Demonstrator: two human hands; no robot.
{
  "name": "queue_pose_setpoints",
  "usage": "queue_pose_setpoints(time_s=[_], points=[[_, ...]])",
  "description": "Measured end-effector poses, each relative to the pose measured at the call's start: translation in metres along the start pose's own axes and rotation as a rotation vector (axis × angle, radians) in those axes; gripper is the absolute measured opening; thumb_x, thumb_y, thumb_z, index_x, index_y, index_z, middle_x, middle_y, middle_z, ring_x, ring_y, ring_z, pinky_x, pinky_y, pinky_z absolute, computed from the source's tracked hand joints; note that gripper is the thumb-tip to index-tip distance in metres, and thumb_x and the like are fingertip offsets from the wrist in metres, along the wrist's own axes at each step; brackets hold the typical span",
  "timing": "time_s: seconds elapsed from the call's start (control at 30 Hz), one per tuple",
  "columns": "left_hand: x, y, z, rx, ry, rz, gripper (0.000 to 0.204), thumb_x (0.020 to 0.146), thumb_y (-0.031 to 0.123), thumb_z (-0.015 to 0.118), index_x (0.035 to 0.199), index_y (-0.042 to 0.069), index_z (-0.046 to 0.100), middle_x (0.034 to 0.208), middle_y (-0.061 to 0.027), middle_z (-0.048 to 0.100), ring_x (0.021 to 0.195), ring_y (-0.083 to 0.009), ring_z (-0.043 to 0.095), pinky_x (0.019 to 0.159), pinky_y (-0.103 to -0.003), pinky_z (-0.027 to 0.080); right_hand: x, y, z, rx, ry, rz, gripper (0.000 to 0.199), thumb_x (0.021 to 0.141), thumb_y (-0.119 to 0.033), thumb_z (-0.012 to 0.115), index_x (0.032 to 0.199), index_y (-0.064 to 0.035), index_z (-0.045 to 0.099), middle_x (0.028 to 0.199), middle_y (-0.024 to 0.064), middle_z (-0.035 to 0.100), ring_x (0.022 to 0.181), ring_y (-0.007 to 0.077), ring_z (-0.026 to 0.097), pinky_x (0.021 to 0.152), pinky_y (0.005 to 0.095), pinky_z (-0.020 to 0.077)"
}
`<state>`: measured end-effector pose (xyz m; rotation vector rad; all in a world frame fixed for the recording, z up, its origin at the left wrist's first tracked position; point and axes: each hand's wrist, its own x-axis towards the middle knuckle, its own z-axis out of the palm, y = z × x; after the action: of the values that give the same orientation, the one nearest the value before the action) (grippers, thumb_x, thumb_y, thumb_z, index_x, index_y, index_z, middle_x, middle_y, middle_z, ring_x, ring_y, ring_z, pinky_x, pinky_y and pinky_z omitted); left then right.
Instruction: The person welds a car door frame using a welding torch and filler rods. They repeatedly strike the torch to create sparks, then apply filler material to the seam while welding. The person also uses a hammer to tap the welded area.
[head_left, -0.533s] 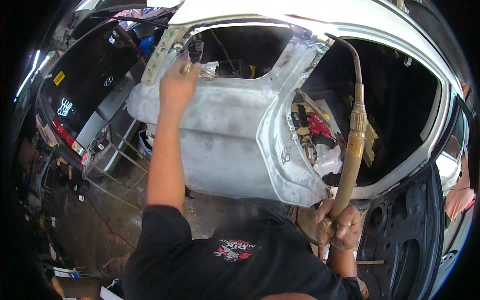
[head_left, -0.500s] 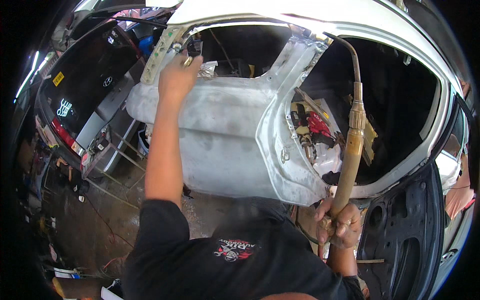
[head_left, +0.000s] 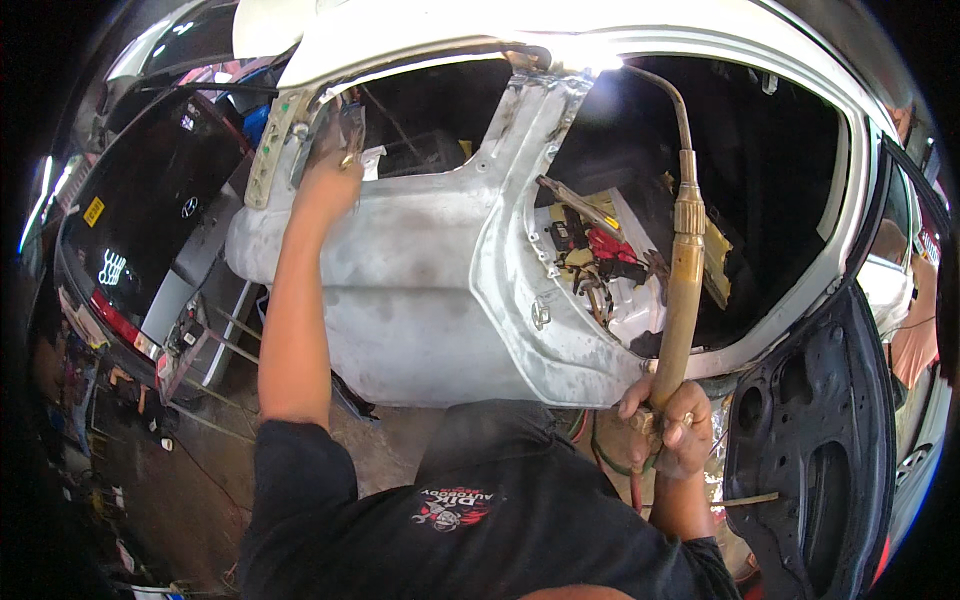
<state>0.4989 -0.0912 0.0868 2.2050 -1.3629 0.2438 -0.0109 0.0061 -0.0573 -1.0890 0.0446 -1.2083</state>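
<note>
My right hand [head_left: 675, 425] is wrapped around the lower end of a long brass-coloured gas torch [head_left: 683, 285]. Hoses hang below that grip. The torch stands nearly upright, its thin neck bending left toward the roof edge above the door pillar, where there is a bright white glare; whether it is a flame I cannot tell. My left hand [head_left: 332, 178], a ring on one finger, is closed at the lower rear corner of the side window opening. Something thin and shiny beside its fingers is smeared by motion. Both hands are at a bare-metal car body panel [head_left: 400, 270].
Behind the door opening lie tools and a red object [head_left: 610, 245] on a pale sheet. A dark door panel [head_left: 800, 450] leans at the right. A dark car tailgate [head_left: 150, 210] stands at the left beside a metal frame [head_left: 215, 350].
The view has shifted, so the car sits further left. My left hand has turned at the window corner, and the thin wires beside it no longer show clearly. The glare by the torch tip is brighter.
</note>
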Motion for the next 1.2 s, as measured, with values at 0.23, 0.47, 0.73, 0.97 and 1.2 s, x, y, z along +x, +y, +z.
queue_pose_setpoints(time_s=[0.23,0.47,0.73,0.97,1.2], points=[[-0.111,0.048,-0.016,-1.101,-0.125,0.149,0.053,0.098,0.023,0.055,0.146,0.000,0.053,0.113,-0.0112,0.066,0.084,-0.0216,0.070,0.068,-0.031,0.057,0.011,-0.002,-0.011,-0.018,0.080,0.006,0.030,0.096,-0.027,0.072,0.091,-0.0082,0.049,0.106,0.0403,0.060,0.052,0.0186,0.062,0.046,0.0271,0.0516],[-0.119,0.092,0.010,-1.516,-0.175,0.211,0.049,0.100,0.020,0.060,0.139,-0.008,0.047,0.117,-0.0156,0.066,0.092,-0.0319,0.075,0.066,-0.035,0.062,0.041,0.004,-0.012,-0.074,0.054,0.064,0.029,0.094,-0.024,0.074,0.091,-0.0095,0.050,0.101,0.0338,0.063,0.050,0.0151,0.059,0.047,0.0233,0.0487],[-0.098,0.119,0.027,-1.585,-0.173,0.254,0.043,0.104,0.020,0.057,0.138,-0.006,0.053,0.111,-0.0117,0.068,0.098,-0.0320,0.076,0.070,-0.033,0.064,0.073,0.003,-0.016,-0.128,0.075,0.191,0.028,0.089,-0.001,0.074,0.090,-0.0109,0.048,0.098,0.0276,0.064,0.052,0.0133,0.060,0.046,0.0225,0.0494],[-0.089,0.122,0.038,-1.632,-0.183,0.233,0.041,0.104,0.022,0.062,0.137,-0.002,0.059,0.109,-0.0085,0.072,0.096,-0.0300,0.077,0.068,-0.032,0.064,0.086,0.002,-0.008,-0.153,0.077,0.300,0.028,0.089,0.007,0.071,0.090,-0.0105,0.048,0.105,0.0257,0.065,0.055,0.0112,0.062,0.046,0.0232,0.0505],[-0.078,0.123,0.051,-1.719,-0.211,0.170,0.041,0.104,0.023,0.062,0.135,-0.004,0.057,0.110,-0.0106,0.069,0.100,-0.0317,0.076,0.071,-0.034,0.064,0.091,0.003,-0.008,-0.179,0.061,0.294,0.030,0.086,0.011,0.069,0.091,-0.0105,0.048,0.105,0.0262,0.065,0.054,0.0120,0.062,0.046,0.0242,0.0505]])
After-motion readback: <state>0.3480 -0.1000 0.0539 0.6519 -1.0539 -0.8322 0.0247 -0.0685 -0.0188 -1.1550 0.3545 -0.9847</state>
